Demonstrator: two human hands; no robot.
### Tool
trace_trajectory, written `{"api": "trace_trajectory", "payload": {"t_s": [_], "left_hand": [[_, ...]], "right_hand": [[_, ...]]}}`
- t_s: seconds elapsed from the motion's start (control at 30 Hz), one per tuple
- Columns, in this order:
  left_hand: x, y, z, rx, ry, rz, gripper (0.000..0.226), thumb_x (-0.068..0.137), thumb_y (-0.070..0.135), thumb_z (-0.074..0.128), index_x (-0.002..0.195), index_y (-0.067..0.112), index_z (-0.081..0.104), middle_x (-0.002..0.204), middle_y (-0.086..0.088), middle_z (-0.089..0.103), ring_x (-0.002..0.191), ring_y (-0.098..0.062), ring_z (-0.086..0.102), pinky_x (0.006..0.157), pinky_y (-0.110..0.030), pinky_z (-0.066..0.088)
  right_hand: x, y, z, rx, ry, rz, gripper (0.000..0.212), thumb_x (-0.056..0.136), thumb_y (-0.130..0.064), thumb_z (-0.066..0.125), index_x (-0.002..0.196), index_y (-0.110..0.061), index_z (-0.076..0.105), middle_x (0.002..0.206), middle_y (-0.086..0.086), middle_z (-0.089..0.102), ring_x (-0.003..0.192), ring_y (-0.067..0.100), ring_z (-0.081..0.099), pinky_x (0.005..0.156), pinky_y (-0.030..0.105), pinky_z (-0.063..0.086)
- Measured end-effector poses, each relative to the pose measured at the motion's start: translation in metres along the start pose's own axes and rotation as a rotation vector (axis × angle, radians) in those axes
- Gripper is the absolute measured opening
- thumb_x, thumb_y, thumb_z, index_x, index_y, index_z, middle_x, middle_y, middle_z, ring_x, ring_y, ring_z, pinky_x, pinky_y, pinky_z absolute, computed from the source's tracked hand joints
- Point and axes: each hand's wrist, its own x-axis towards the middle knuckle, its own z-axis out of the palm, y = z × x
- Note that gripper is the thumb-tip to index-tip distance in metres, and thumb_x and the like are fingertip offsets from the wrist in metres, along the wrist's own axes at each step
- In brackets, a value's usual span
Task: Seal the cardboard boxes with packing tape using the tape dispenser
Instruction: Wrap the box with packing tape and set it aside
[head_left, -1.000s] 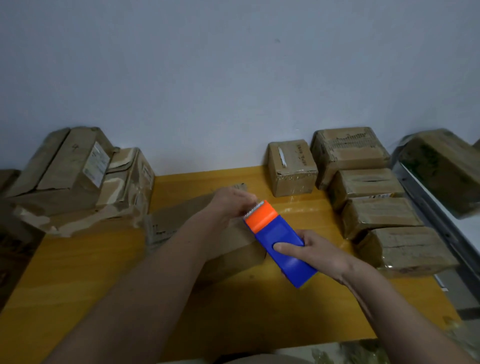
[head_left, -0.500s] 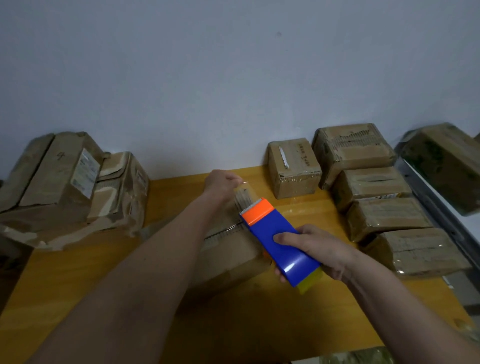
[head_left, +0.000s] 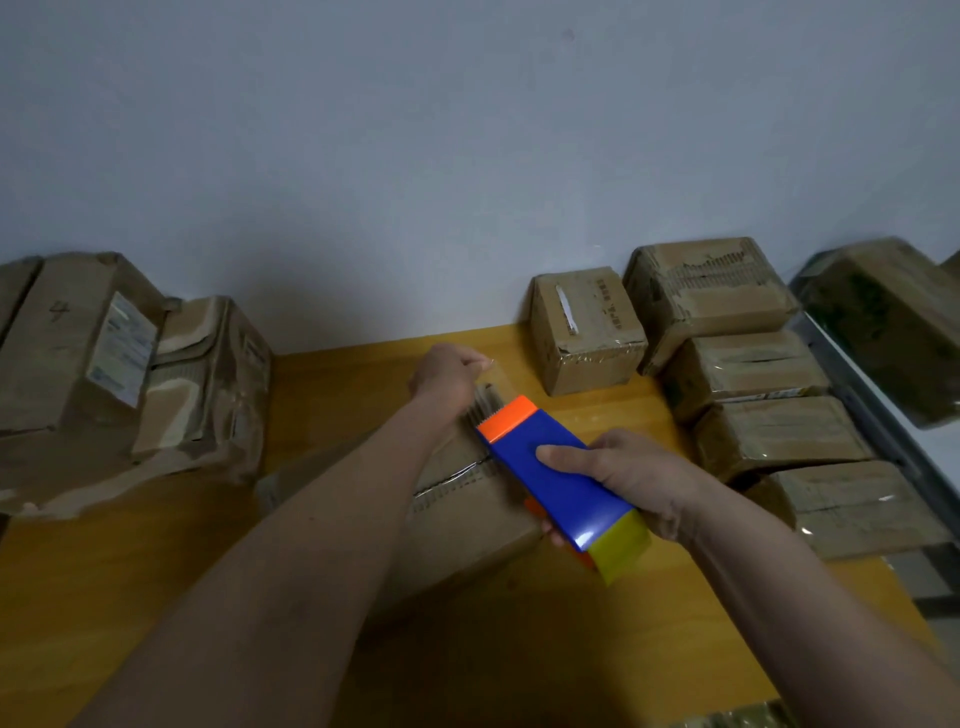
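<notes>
A cardboard box (head_left: 467, 514) lies in the middle of the yellow table (head_left: 130, 582), partly hidden under my left forearm. My right hand (head_left: 628, 473) grips a blue tape dispenser (head_left: 550, 478) with an orange toothed head and a yellow rear end, held over the box's right side. My left hand (head_left: 447, 376) pinches the free end of a clear tape strip (head_left: 488, 387) that runs from the dispenser's head toward the far edge of the box.
A pile of worn cardboard boxes (head_left: 119, 369) sits at the left against the wall. Several taped boxes (head_left: 753, 374) stand at the back right and along the right edge. A metal rail (head_left: 872, 415) runs beside them.
My left hand has drawn the tape end away from the dispenser toward the far side of the box. My right hand has pulled the dispenser slightly back, showing its yellow end.
</notes>
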Motion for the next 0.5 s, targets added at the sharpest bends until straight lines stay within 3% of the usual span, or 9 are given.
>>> {"api": "trace_trajectory", "payload": {"t_s": [0.17,0.27,0.33,0.4,0.43,0.47,0.5], "left_hand": [[0.008,-0.009,0.001,0.02,-0.043,-0.062,0.014,0.09,0.027,0.066,0.1,0.021,0.075,0.115,-0.001,0.07,0.106,-0.02,0.063,0.096,-0.035,0.049],[0.01,-0.016,0.004,-0.035,-0.086,-0.082,0.019,0.088,0.025,0.069,0.104,0.016,0.074,0.119,-0.004,0.068,0.11,-0.02,0.061,0.097,-0.031,0.047],[0.013,-0.014,0.004,-0.017,-0.103,-0.134,0.04,0.086,0.029,0.071,0.123,0.015,0.065,0.132,-0.008,0.06,0.119,-0.023,0.056,0.101,-0.032,0.043],[0.015,-0.013,0.001,0.087,-0.061,-0.224,0.087,0.08,0.035,0.077,0.15,0.019,0.028,0.149,-0.014,0.036,0.134,-0.031,0.04,0.106,-0.04,0.038],[0.013,-0.014,-0.003,0.12,0.028,-0.236,0.097,0.077,0.034,0.079,0.152,0.021,0.019,0.149,-0.014,0.033,0.135,-0.032,0.037,0.104,-0.042,0.038],[0.01,-0.016,-0.006,0.11,0.146,-0.184,0.089,0.077,0.031,0.08,0.148,0.02,0.028,0.143,-0.012,0.041,0.13,-0.03,0.042,0.1,-0.04,0.04],[0.007,-0.018,-0.007,0.069,0.244,-0.075,0.064,0.078,0.027,0.078,0.135,0.018,0.048,0.131,-0.009,0.055,0.121,-0.027,0.051,0.094,-0.037,0.043]], "right_hand": [[0.007,-0.01,0.003,-0.046,0.03,0.025,0.058,0.077,-0.035,0.071,0.109,0.011,0.057,0.087,0.025,0.071,0.068,0.032,0.07,0.062,0.036,0.059],[0.008,-0.012,0.003,-0.055,0.038,0.024,0.054,0.079,-0.036,0.07,0.107,0.009,0.059,0.088,0.023,0.072,0.068,0.03,0.07,0.061,0.034,0.058],[0.007,-0.011,0.004,-0.032,0.052,0.011,0.053,0.082,-0.035,0.068,0.108,0.01,0.059,0.087,0.024,0.071,0.065,0.028,0.069,0.057,0.032,0.057],[0.006,-0.009,0.004,-0.012,0.07,-0.011,0.054,0.084,-0.034,0.066,0.108,0.013,0.059,0.086,0.026,0.07,0.061,0.028,0.068,0.054,0.03,0.056],[0.006,-0.009,0.004,-0.007,0.074,-0.02,0.054,0.084,-0.034,0.066,0.107,0.014,0.059,0.086,0.027,0.07,0.06,0.028,0.068,0.053,0.03,0.056],[0.006,-0.009,0.004,0.001,0.076,-0.025,0.055,0.084,-0.034,0.066,0.107,0.015,0.059,0.086,0.027,0.07,0.06,0.028,0.067,0.053,0.03,0.056],[0.006,-0.01,0.004,0.01,0.077,-0.025,0.054,0.084,-0.034,0.065,0.107,0.015,0.059,0.086,0.027,0.07,0.06,0.028,0.067,0.053,0.03,0.056]]}}
